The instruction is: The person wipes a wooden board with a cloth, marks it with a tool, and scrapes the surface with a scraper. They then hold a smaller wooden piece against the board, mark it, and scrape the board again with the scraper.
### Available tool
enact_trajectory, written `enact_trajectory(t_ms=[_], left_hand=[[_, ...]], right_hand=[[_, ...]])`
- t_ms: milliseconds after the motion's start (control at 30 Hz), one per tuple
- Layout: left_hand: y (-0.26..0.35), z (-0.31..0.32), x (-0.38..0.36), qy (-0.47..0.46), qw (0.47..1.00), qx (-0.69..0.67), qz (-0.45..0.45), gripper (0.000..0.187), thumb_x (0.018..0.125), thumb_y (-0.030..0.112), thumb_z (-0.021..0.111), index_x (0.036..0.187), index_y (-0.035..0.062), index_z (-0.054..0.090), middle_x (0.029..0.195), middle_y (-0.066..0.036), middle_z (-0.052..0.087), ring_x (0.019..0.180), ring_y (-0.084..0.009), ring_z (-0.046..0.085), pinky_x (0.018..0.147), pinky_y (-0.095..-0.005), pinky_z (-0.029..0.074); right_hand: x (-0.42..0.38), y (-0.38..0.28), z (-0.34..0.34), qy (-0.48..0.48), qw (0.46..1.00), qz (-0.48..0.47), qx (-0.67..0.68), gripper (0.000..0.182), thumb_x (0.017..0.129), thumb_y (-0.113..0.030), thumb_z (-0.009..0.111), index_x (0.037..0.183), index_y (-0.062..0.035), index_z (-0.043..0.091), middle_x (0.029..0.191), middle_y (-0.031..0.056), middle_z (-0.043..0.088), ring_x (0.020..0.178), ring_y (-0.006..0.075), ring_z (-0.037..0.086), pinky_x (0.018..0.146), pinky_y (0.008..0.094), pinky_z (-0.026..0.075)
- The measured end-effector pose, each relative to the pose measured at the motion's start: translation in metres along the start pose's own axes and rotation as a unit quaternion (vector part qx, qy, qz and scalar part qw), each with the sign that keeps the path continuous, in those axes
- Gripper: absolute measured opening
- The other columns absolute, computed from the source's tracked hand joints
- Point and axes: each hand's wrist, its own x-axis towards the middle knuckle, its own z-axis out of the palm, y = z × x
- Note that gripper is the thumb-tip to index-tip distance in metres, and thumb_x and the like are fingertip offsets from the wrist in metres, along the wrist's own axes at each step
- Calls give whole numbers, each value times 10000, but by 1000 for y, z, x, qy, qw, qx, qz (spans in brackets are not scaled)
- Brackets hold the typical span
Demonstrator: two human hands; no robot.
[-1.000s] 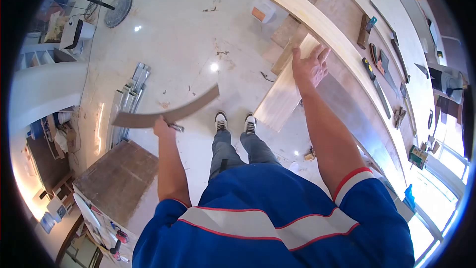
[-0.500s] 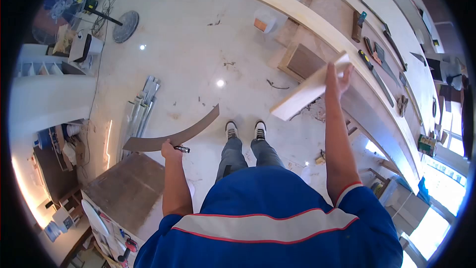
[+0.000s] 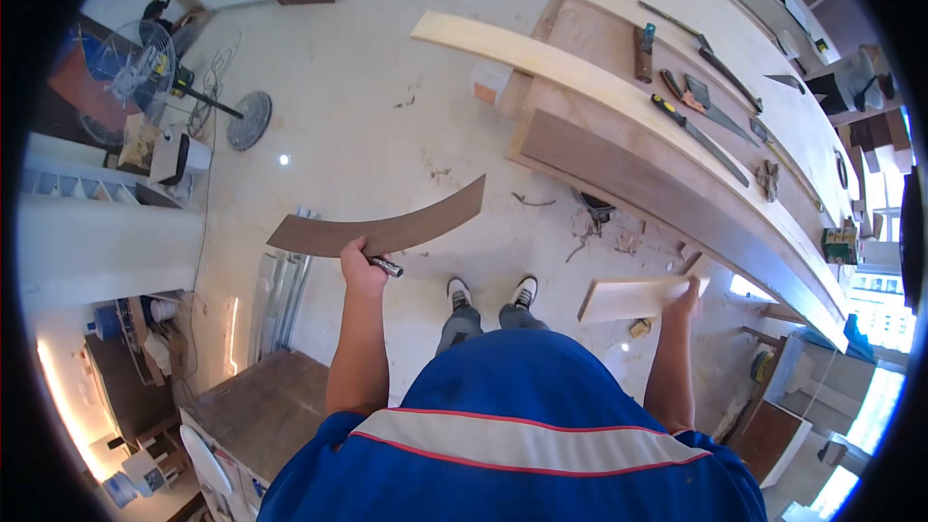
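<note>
In front of me, my left hand (image 3: 362, 269) is closed on the lower edge of a long brown strip of board (image 3: 396, 232), which looks curved in this wide view. A short dark tool with a shiny metal end (image 3: 389, 267) sticks out from the same grip. Low on the right, my right hand (image 3: 684, 302) grips the end of a pale wooden board (image 3: 628, 298), held out over the floor beside the workbench. Part of that hand is hidden behind the board's end.
The workbench (image 3: 619, 159) on the right carries a long pale plank (image 3: 522, 46), a saw (image 3: 710, 106), a file with a yellow-black handle (image 3: 701, 140) and other tools. A brown cabinet (image 3: 256, 406) stands at lower left. Metal profiles (image 3: 280, 300) lie nearby, and a fan (image 3: 249, 121) stands beyond.
The pale board in my right hand has come down from the workbench edge, nearer my body. My left hand has moved slightly right and up with the brown strip, and the view has turned.
</note>
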Motion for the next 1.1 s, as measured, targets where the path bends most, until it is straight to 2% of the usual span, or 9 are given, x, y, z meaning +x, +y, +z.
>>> enact_trajectory(t_ms=[133, 233, 333, 467, 667, 767, 867, 1000, 1100], left_hand=[[-22, 71, -57, -23, 1000, -11, -7, 109, 939, 113, 557, 1032, 58, 546, 963, -108, 619, 779, -258, 598, 587, -420, 450], [-45, 104, -86, -68, 998, 15, -10, 102, 940, 111, 560, 1023, 54, 546, 952, -113, 621, 769, -261, 596, 586, -422, 451], [-74, 133, -112, -101, 993, 51, -28, 95, 945, 118, 561, 1009, 50, 547, 929, -119, 623, 766, -271, 598, 581, -426, 452], [-117, 163, -140, -164, 978, 128, -21, 85, 952, 120, 553, 999, 49, 555, 907, -130, 630, 766, -288, 599, 574, -431, 451], [-173, 230, -173, -186, 965, 168, -72, 96, 954, 118, 554, 1029, 61, 574, 931, -131, 648, 794, -301, 610, 610, -459, 460], [-203, 281, -188, -189, 960, 189, -81, 120, 956, 124, 565, 1062, 70, 567, 980, -125, 643, 838, -296, 597, 658, -475, 456], [-239, 336, -183, -208, 952, 206, -94, 138, 958, 124, 570, 1085, 72, 554, 1010, -125, 626, 854, -295, 572, 703, -487, 449], [-299, 427, -186, -255, 937, 201, -127, 141, 969, 139, 569, 1090, 71, 545, 1004, -132, 623, 828, -304, 569, 686, -490, 454], [-348, 500, -190, -300, 925, 168, -162, 169, 982, 200, 579, 1075, 63, 548, 952, -117, 619, 792, -293, 564, 674, -481, 460]], right_hand=[[50, 23, -70, -41, 970, 201, 130, 723, 837, -557, 671, 1392, -111, 547, 1410, 106, 582, 1296, 349, 529, 1055, 607, 418], [38, 17, -94, -7, 955, 272, 118, 736, 856, -649, 533, 1430, -188, 538, 1481, 37, 566, 1395, 345, 460, 1129, 638, 263], [43, 22, -112, 49, 936, 316, 151, 733, 848, -654, 542, 1445, -229, 530, 1499, 32, 555, 1422, 335, 433, 1135, 625, 240], [73, 44, -133, 46, 930, 316, 179, 715, 827, -660, 593, 1420, -263, 541, 1463, 11, 573, 1387, 326, 455, 1126, 623, 249], [83, 37, -137, 131, 931, 287, 183, 758, 773, -528, 770, 1413, -196, 535, 1471, 60, 537, 1336, 327, 486, 1087, 636, 341], [78, 26, -129, 149, 941, 250, 173, 670, 787, -616, 690, 1345, -262, 576, 1430, 16, 578, 1318, 313, 483, 1042, 644, 323], [108, 54, -141, 120, 941, 225, 224, 694, 772, -595, 709, 1359, -254, 570, 1426, 33, 577, 1309, 321, 487, 1046, 651, 321], [81, 5, -136, 109, 912, 189, 346, 704, 792, -378, 792, 1378, -63, 560, 1409, 138, 568, 1254, 363, 558, 1079, 587, 435], [92, -18, -142, 164, 903, 129, 375, 662, 784, -296, 801, 1343, -24, 575, 1318, 154, 614, 1153, 366, 622, 996, 563, 515]])
